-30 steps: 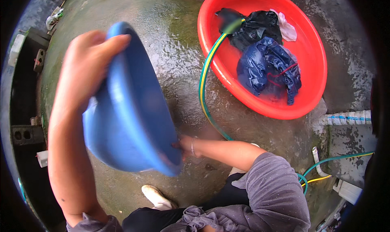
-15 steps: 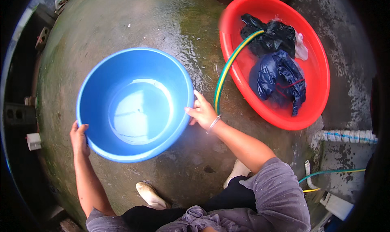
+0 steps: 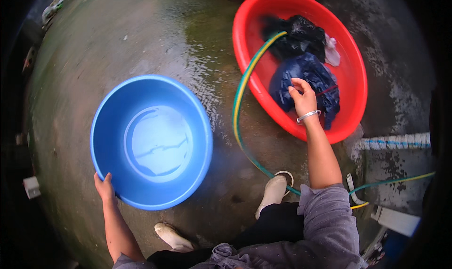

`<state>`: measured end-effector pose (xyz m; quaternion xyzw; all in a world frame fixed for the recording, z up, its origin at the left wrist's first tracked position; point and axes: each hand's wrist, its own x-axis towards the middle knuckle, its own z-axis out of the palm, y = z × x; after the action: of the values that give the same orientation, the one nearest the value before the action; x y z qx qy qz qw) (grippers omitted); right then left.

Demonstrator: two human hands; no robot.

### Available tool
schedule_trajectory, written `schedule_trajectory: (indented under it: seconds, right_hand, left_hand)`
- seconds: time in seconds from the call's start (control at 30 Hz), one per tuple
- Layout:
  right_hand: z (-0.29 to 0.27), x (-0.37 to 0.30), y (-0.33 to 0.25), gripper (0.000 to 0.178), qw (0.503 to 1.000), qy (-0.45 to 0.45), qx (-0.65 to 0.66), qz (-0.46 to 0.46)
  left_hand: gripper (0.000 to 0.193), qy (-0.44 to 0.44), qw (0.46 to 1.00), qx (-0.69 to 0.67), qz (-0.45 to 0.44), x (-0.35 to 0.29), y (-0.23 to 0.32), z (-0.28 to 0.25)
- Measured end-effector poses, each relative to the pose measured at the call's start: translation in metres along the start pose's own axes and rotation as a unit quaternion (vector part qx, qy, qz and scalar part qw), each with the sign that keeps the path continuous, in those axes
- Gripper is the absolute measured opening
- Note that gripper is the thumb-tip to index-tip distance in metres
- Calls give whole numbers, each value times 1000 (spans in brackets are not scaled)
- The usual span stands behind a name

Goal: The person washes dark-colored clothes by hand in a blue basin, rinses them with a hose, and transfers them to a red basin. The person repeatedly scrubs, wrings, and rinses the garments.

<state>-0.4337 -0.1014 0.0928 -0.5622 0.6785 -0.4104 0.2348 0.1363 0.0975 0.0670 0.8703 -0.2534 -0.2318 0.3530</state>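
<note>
On the left, a round blue plastic basin [image 3: 200, 128] holds a little clear water in its bottom. My left hand [image 3: 104, 186] grips its near left rim, thumb over the edge and fingers outside. Above the near side of the large red tub [image 3: 355, 109] is my right hand [image 3: 303, 97], wearing a silver bangle. Its fingers are loosely bent and apart, with nothing visible between them. Just beyond it, dark blue shiny clothing [image 3: 301, 66] lies in the tub's water. Black wet fabric [image 3: 301, 36] and a small whitish cloth [image 3: 332, 51] lie farther in.
A green and yellow hose [image 3: 238, 99] arches over the tub's left rim and runs back past my white boot [image 3: 272, 193]. Wet concrete floor [image 3: 132, 48] surrounds the basin. At the right are a wrapped white pipe [image 3: 395, 142] and a grey slab [image 3: 391, 168].
My right hand has let go of the blue basin's rim and moved right, over the red tub. The basin has come slightly nearer, with my left hand still on it.
</note>
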Motion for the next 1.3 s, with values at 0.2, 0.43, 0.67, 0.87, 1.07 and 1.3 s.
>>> schedule_trajectory:
  seconds: [0.2, 0.43, 0.67, 0.87, 1.07, 1.3]
  right_hand:
    - [-51, 17, 80, 61, 961, 43, -251, 103]
    - [-30, 29, 62, 90, 865, -166, -411, 235]
    - [-19, 31, 57, 73, 772, -320, -493, 243]
    - [-23, 26, 96, 51, 711, -416, -547, 150]
    - [-50, 12, 88, 36, 849, -321, -373, 193]
    - [-26, -11, 11, 28, 902, -299, -292, 112]
  left_hand:
    - [36, -34, 999, -17, 1, -4, -8, 8]
    - [50, -96, 992, -5, -77, -8, 13, 21]
    - [60, -93, 992, 45, -71, -16, 10, 23]
    - [54, -68, 992, 100, -21, -15, 1, 24]
    - [46, -108, 994, 1, 3, -15, -4, 23]
    - [47, -181, 980, -63, -43, -24, 4, 9]
